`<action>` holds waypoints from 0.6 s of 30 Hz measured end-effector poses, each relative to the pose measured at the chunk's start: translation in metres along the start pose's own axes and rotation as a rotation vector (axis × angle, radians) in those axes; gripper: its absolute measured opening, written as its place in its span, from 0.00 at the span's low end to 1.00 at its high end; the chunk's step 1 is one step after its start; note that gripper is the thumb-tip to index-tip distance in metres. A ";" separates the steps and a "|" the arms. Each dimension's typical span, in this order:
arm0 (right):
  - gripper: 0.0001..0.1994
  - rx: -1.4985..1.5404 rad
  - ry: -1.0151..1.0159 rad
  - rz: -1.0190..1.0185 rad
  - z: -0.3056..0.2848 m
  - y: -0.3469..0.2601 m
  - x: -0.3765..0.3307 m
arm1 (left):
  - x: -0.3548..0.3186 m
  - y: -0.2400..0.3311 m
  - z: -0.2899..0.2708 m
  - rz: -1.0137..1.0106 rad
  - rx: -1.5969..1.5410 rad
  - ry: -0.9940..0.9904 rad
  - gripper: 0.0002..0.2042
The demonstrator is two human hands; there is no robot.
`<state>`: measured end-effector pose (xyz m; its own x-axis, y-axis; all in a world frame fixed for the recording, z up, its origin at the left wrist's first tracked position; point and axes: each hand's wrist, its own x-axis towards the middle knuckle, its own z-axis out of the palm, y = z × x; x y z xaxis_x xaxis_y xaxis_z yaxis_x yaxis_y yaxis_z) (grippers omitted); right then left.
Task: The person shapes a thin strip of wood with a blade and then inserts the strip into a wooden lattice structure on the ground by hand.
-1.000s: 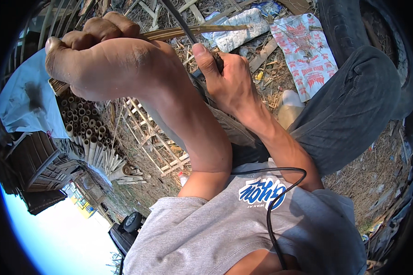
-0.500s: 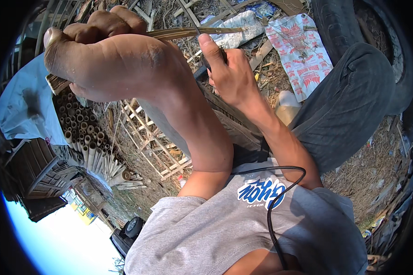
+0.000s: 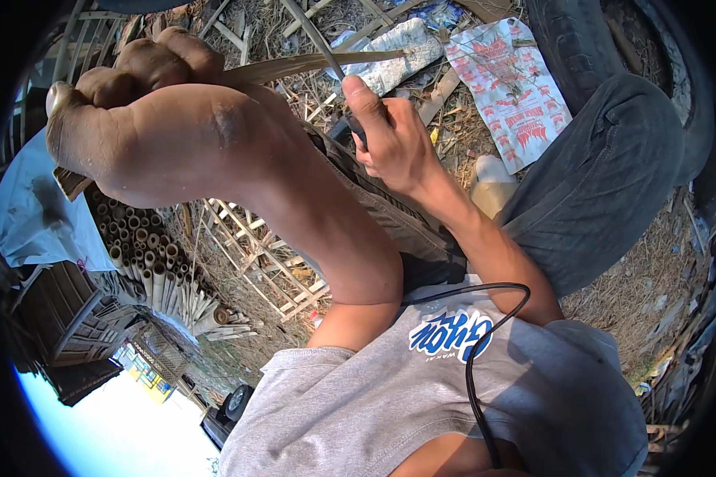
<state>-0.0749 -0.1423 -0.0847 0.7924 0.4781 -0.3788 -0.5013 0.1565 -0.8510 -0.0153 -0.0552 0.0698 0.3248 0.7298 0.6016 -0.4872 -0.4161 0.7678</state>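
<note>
The left hand (image 3: 139,139) clasps a wooden strip (image 3: 290,66), its long axis running rightward, just ahead of the right hand (image 3: 398,147). The right, nearer the free end, grips a knife (image 3: 313,34) crossing it.

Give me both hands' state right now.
Left hand: closed, holding a split bamboo strip.
Right hand: closed, holding a long-bladed knife.
</note>
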 end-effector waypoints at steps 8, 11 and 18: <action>0.39 -0.345 0.034 -0.212 0.020 -0.005 -0.002 | 0.020 -0.004 -0.040 -0.108 0.004 0.060 0.20; 0.39 -0.351 0.013 -0.168 0.024 0.004 -0.003 | 0.017 -0.003 -0.046 -0.132 0.021 0.095 0.21; 0.38 -0.383 0.032 -0.125 0.028 0.016 -0.009 | 0.021 -0.004 -0.067 -0.162 0.055 0.168 0.22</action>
<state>-0.1000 -0.1197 -0.0850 0.8524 0.4478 -0.2700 -0.2396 -0.1244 -0.9629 -0.0609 -0.0018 0.0641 0.2536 0.8675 0.4280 -0.3932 -0.3119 0.8650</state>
